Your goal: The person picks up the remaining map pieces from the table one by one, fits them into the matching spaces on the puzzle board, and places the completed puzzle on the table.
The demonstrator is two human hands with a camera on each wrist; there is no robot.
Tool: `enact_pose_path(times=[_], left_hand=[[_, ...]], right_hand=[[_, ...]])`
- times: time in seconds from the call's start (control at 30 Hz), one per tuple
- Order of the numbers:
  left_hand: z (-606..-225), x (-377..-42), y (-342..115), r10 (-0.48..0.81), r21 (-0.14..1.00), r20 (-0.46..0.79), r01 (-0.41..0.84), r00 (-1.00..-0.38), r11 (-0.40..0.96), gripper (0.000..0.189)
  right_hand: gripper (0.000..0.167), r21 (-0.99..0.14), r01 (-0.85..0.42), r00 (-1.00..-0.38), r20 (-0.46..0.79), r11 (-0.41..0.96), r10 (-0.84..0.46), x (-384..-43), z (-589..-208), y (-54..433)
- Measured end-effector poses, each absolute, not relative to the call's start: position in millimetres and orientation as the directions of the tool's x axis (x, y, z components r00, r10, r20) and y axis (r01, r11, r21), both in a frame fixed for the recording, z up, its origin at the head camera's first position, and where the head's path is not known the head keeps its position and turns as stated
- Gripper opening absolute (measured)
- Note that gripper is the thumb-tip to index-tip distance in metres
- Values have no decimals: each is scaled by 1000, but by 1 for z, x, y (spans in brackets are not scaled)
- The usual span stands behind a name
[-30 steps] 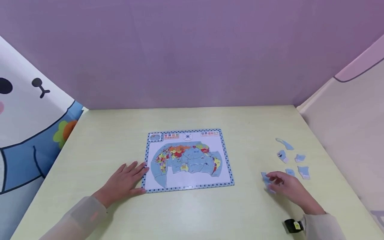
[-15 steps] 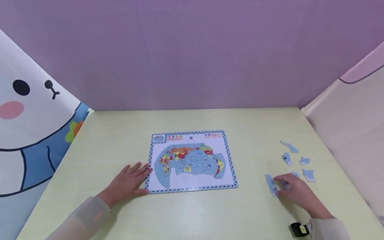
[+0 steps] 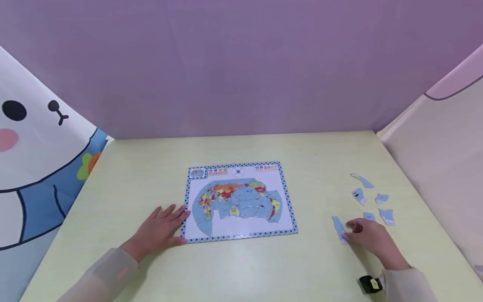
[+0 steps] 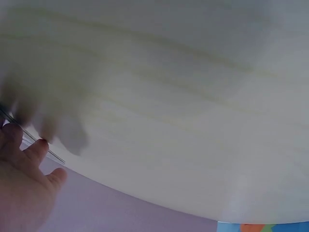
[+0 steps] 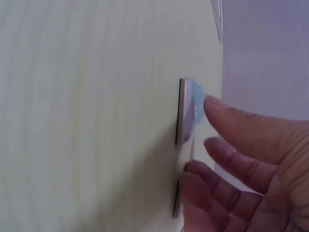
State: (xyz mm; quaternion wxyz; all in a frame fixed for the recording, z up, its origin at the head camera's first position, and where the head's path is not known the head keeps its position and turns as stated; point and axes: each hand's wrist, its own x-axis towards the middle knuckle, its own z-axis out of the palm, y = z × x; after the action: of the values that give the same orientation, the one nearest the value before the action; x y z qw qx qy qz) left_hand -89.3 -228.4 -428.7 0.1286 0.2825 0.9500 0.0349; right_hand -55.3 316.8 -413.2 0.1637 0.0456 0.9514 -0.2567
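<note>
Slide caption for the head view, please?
Left hand at the edge of a partly filled world-map puzzle board, right hand at a loose blue piece, with other pieces nearby.

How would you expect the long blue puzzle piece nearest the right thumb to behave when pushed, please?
The long blue puzzle piece is probably stiff, its edge looking straight in the right wrist view. Being thin, it is likely light. Lying flat, it should slide rather than roll.

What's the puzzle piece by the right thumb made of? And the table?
The piece looks like card or maybe thin wood: tan edge, dark layer underneath, smooth printed face. The table seems wood or wood-look laminate, smooth with a slight shine: faint grain streaks and a soft glare show.
</note>
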Motion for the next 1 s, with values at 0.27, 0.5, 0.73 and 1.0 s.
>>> enact_pose_path(times=[0.27,0.5,0.73,1.0], left_hand=[[-426,-89,-229,534,150,-233,512,-813,846,88],[-425,-90,-229,528,157,-250,504,-812,849,86],[-428,-91,-229,529,157,-255,505,-810,849,86],[-429,-89,-229,536,148,-240,515,-810,845,85]], right_hand=[[64,-419,256,-907,-416,871,67,-64,-410,310],[64,-415,255,-896,-440,873,52,-72,-412,302],[47,-427,267,-892,-449,864,54,-76,-411,296],[37,-454,266,-890,-455,850,35,-78,-416,297]])
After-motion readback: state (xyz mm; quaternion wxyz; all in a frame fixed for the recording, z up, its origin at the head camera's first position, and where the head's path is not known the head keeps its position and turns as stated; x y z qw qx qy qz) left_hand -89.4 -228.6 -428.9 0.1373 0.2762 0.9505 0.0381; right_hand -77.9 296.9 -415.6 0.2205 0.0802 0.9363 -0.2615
